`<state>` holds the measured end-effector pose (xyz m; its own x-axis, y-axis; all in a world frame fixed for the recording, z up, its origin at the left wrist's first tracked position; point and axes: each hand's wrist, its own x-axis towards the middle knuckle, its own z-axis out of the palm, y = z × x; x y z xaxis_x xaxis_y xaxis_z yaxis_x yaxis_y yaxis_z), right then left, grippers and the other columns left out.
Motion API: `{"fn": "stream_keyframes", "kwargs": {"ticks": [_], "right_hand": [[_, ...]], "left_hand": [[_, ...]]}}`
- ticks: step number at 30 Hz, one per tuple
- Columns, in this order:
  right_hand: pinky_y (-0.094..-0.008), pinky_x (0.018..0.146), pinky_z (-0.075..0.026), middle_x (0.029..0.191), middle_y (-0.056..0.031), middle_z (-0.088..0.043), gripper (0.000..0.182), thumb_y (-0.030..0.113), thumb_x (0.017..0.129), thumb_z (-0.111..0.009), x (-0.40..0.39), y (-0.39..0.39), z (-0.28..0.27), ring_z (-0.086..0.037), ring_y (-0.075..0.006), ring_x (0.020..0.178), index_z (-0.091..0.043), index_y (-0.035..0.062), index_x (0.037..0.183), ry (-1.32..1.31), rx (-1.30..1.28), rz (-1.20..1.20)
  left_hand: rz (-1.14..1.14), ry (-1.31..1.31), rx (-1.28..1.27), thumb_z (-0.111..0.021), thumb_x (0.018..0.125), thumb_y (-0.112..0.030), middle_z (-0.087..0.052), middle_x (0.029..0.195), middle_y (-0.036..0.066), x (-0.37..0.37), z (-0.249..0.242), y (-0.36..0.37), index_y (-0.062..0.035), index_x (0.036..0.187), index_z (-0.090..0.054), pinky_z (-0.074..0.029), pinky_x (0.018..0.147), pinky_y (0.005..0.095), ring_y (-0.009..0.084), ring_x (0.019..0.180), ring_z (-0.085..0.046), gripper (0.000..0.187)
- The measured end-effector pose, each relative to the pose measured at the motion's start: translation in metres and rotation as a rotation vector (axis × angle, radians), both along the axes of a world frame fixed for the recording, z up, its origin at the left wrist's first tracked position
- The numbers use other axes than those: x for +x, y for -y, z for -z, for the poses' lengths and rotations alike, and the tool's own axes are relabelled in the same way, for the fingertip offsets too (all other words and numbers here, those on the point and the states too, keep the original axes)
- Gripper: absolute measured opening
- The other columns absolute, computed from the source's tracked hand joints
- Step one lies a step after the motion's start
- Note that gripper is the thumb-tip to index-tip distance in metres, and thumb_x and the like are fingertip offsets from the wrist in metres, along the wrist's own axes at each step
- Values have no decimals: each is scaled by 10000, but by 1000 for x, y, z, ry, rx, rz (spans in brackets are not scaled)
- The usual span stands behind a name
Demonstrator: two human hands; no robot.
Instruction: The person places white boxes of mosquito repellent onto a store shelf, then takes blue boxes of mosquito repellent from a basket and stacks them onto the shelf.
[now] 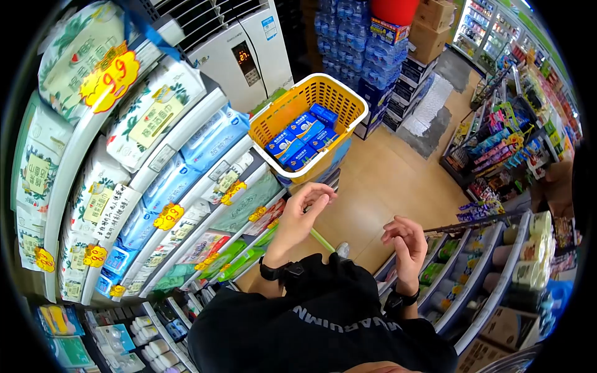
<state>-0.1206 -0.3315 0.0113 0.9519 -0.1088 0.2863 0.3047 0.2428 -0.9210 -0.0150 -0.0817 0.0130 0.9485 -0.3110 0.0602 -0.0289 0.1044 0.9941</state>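
Note:
My left hand is raised in front of my chest, just below the yellow basket. Its fingers are loosely bent, the thumb stands apart from them, and nothing shows in it. Several blue boxes lie inside the basket, which stands by the end of the left shelf. On the other side of my body, my right hand hovers with half-curled, parted fingers and holds nothing. It is nearest to the shelf at right, without visibly touching it. Each wrist wears a dark band.
Packs of tissues with yellow price tags fill the left shelf. A white appliance stands behind the basket. Bottled water packs and cartons are stacked at the back. A snack rack stands right of the aisle floor.

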Motion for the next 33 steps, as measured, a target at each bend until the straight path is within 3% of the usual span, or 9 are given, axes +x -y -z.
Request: {"fn": "stream_keyframes", "kwargs": {"ticks": [10,12,16,18,22,29,33], "right_hand": [[-326,841,-517,1158,-156,-681,374,10,998,-568,66,56,20,-641,-186,941,-555,-55,1366,-107,48,-96],[-327,843,-517,1159,-156,-680,374,12,998,-569,82,60,20,-640,-186,941,-555,-55,1366,-107,56,-109],[-325,846,-515,1159,-154,-680,371,13,1001,-565,111,67,21,-640,-185,943,-554,-56,1365,-106,52,-122],[-324,846,-514,1162,-154,-679,371,11,1002,-562,127,70,21,-640,-185,944,-552,-56,1367,-97,34,-123],[-320,842,-512,1168,-153,-676,376,10,1005,-557,163,73,15,-641,-185,942,-546,-53,1375,-75,9,-133],[-315,831,-519,1169,-150,-678,380,8,1002,-554,220,75,-2,-643,-180,938,-547,-47,1378,-63,-86,-140],[-308,828,-521,1164,-148,-683,378,5,1001,-554,247,71,-4,-646,-177,938,-549,-44,1375,-60,-97,-151]], "left_hand": [[-25,-35,22,-567,1069,-186,-714,1159,79,72,-6,34,-23,1232,-640,-495,910,288,140,1044,-646,242],[-41,-88,4,-603,1056,-153,-702,1140,75,94,-6,35,-2,1210,-632,-508,981,311,153,1087,-652,217],[-113,73,119,-625,1046,-195,-713,1127,84,153,12,36,-10,1185,-650,-523,932,326,177,1083,-670,233],[-172,142,471,-649,1026,-239,-724,1125,107,187,12,35,-17,1183,-656,-534,905,336,214,1031,-692,272],[-227,233,618,-677,986,-272,-740,1115,140,269,44,30,-26,1154,-679,-553,876,387,280,1002,-712,297],[-217,119,751,-711,929,-253,-745,1113,163,390,97,32,-26,1119,-704,-539,918,405,323,1043,-705,296],[-208,148,842,-768,858,-198,-745,1097,188,443,165,31,-22,1125,-715,-536,945,420,336,1063,-702,324]]}}
